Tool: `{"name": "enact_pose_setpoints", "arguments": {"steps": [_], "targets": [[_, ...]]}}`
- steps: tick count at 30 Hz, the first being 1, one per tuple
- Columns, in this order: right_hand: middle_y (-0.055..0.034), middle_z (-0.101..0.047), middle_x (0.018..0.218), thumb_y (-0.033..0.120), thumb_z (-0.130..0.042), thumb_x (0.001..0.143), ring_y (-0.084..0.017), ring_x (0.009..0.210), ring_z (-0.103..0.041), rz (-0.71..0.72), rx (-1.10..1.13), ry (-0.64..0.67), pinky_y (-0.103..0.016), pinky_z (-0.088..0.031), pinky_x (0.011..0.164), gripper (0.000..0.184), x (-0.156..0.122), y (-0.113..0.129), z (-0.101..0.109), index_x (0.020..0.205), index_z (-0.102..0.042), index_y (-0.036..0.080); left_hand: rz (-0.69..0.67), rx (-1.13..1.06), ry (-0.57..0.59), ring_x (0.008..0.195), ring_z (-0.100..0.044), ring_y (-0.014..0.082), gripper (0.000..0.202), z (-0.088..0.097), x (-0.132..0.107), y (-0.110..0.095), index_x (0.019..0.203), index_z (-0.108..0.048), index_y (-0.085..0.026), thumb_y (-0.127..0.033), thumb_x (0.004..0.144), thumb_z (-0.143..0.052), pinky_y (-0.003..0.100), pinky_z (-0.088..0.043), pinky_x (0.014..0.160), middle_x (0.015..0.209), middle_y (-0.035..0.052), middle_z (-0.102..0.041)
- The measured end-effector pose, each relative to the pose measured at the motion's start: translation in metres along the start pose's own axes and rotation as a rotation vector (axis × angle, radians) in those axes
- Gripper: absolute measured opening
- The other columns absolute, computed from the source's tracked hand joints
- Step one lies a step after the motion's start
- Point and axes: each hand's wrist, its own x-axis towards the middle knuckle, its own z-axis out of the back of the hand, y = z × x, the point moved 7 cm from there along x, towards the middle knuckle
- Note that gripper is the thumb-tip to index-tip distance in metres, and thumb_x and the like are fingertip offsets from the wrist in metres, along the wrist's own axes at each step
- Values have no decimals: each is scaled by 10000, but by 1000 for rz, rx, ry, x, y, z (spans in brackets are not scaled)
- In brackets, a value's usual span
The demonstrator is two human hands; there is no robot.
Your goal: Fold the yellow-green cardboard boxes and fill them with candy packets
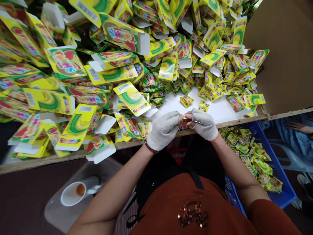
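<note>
My left hand [164, 130] and my right hand [204, 124] wear white fingerless knit gloves and meet at the table's front edge. Between them is a small printed carton [184, 124], mostly covered by my fingers. Both sets of fingertips are pinched at its upper end, where a pale edge shows. Just beyond my hands lie a yellow candy sachet [186, 101] and a second sachet [203, 106] on the white tabletop [171, 101]. To the left of my left hand sits an open-flapped yellow carton [132, 99].
Yellow-green cartons [68, 127] are heaped across the left and back, many with open flaps. Loose green sachets [156, 94] lie mid-table. A brown cardboard panel [281, 58] stands at right. Below are a blue crate [281, 182] of sachets and a white mug [73, 194] on a stool.
</note>
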Motion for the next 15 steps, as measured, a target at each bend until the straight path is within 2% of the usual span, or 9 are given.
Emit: {"name": "enact_pose_setpoints", "arguments": {"steps": [4,8,11,13,15], "targets": [[-41,-711,869,330,-608,898,-187,827,-656,-74,-44,-67,-345,-540,801,181,-1,-8,1,955,-744,225,-14,77,-24,933,-677,170,190,-4,8,-3,1008,-710,-183,-161,907,-550,286,-554,844,999,78,-719],[-52,-748,960,288,-613,872,-211,917,-681,-151,-39,-179,-368,-545,875,180,-4,-14,10,976,-740,214,22,14,-80,972,-682,170,201,-12,11,-3,1069,-697,-187,-198,920,-564,300,-560,890,1040,70,-729],[-53,-751,970,303,-614,855,-222,941,-682,-190,-42,-189,-381,-540,900,186,-3,-16,9,962,-740,216,136,-79,-78,996,-680,187,204,-16,12,4,1050,-704,-188,-264,922,-565,324,-554,924,1053,66,-734],[-50,-746,949,335,-631,841,-226,934,-677,-219,-29,-201,-385,-533,898,188,-3,-18,10,942,-737,218,267,-177,-45,932,-681,187,247,-20,14,13,993,-709,-180,-350,941,-538,306,-557,866,981,58,-737],[-43,-731,921,393,-647,837,-221,894,-665,-272,21,-293,-377,-531,859,212,-8,-22,23,935,-726,223,410,-276,-37,865,-675,180,346,-24,20,26,1017,-692,-168,-423,971,-464,290,-553,797,949,61,-728]]}}
